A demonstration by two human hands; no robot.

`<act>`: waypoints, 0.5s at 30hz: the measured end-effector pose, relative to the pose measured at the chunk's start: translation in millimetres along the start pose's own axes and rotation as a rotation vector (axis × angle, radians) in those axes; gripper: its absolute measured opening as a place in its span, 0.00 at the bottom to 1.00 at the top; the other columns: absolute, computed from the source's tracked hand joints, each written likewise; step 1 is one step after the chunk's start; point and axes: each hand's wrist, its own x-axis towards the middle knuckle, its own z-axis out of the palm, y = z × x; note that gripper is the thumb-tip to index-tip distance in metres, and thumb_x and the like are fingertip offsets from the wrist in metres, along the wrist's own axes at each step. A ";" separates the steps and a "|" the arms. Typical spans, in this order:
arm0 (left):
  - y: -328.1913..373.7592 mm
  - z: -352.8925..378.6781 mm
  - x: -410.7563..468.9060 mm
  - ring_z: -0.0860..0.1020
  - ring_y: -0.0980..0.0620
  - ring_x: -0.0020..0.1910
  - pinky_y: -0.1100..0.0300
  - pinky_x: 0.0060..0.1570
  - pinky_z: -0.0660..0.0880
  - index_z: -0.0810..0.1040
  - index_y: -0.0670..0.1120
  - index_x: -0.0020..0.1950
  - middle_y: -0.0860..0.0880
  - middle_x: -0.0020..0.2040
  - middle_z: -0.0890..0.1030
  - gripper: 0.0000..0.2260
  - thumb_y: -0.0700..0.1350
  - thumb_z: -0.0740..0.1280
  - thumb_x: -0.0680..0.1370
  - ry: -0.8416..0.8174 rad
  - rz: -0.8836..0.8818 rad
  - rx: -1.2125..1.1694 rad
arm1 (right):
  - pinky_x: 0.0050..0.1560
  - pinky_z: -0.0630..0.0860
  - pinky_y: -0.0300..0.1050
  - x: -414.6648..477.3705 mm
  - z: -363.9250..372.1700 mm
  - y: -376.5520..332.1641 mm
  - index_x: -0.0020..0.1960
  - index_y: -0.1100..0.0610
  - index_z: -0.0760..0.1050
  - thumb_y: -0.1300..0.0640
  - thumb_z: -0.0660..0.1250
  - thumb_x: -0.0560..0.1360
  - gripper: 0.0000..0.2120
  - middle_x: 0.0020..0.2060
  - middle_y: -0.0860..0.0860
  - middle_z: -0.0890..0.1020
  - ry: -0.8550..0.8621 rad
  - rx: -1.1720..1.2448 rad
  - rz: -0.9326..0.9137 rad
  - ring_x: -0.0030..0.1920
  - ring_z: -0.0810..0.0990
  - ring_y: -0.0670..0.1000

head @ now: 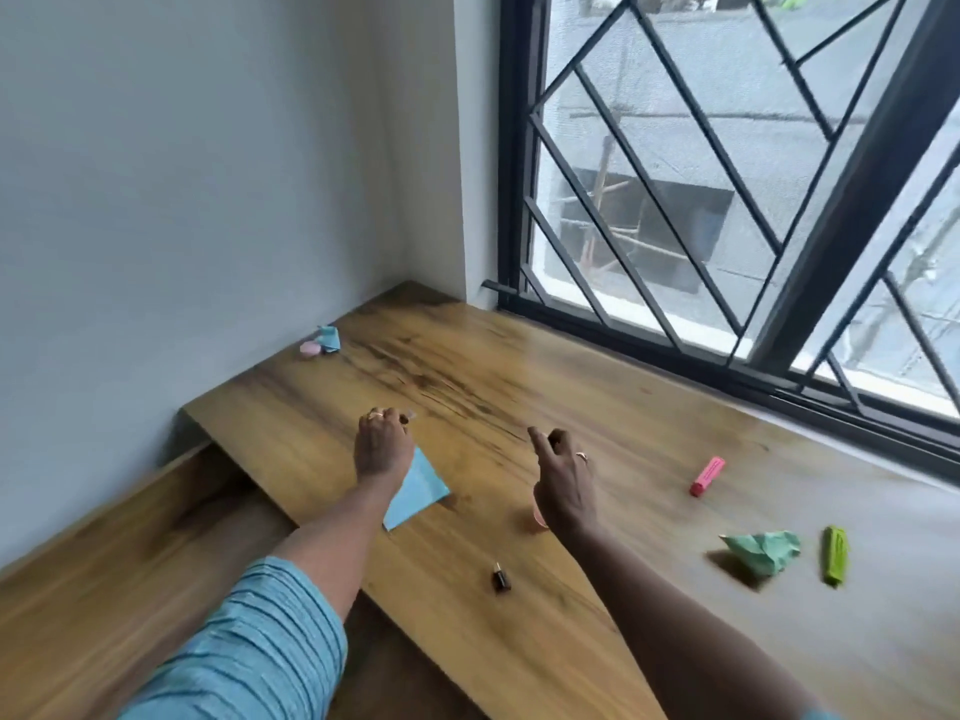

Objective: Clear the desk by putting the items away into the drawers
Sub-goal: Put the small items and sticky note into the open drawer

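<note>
Reaching over desk (597, 407): left hand (382, 449) pinching smth small, right hand (563, 485) half-open, empty; grab blue paper (423, 488) by edge w/ fingertips.

Highlighters (707, 476) lie right on the desk (597, 407), paper (418, 491) left.

Both hands (382, 449) (563, 485) hover over the littered desk (597, 407)

Pale grey wall (182, 174) left; black-barred window (727, 174) right, daylight through; wooden desk (597, 407) in corner.
</note>
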 end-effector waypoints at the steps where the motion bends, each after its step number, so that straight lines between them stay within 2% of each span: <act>1: -4.3 2.3 10.2 0.71 0.43 0.62 0.54 0.62 0.66 0.76 0.39 0.59 0.40 0.59 0.77 0.13 0.44 0.59 0.80 -0.045 -0.029 0.009 | 0.55 0.69 0.48 3.6 3.7 -1.8 0.72 0.52 0.63 0.70 0.57 0.74 0.28 0.60 0.57 0.71 0.005 -0.002 -0.008 0.51 0.74 0.57; 7: -15.9 19.7 47.9 0.67 0.45 0.66 0.53 0.62 0.67 0.71 0.43 0.65 0.43 0.65 0.71 0.15 0.47 0.59 0.81 -0.225 -0.088 0.080 | 0.46 0.75 0.54 14.7 26.6 -9.2 0.65 0.58 0.73 0.76 0.63 0.67 0.29 0.53 0.63 0.76 0.084 -0.025 -0.069 0.41 0.78 0.63; 11: -16.1 31.5 54.0 0.73 0.47 0.60 0.53 0.57 0.72 0.75 0.46 0.64 0.44 0.61 0.73 0.14 0.46 0.56 0.82 -0.270 -0.079 0.095 | 0.42 0.77 0.56 11.9 32.9 -14.4 0.61 0.59 0.77 0.77 0.68 0.62 0.29 0.50 0.64 0.78 0.103 -0.059 -0.102 0.38 0.78 0.63; 13: -16.8 34.3 51.0 0.75 0.46 0.58 0.54 0.56 0.73 0.77 0.44 0.63 0.43 0.60 0.74 0.14 0.43 0.56 0.82 -0.260 -0.082 0.041 | 0.40 0.77 0.55 7.1 35.9 -14.5 0.60 0.59 0.77 0.78 0.69 0.60 0.30 0.49 0.63 0.78 0.127 -0.065 -0.096 0.36 0.79 0.63; 15: -20.3 34.4 46.2 0.75 0.44 0.59 0.55 0.56 0.73 0.77 0.40 0.62 0.41 0.60 0.75 0.13 0.41 0.56 0.82 -0.246 -0.092 -0.039 | 0.40 0.77 0.54 -1.2 39.2 -17.2 0.63 0.58 0.75 0.77 0.68 0.63 0.31 0.52 0.63 0.77 0.124 -0.053 -0.074 0.38 0.79 0.62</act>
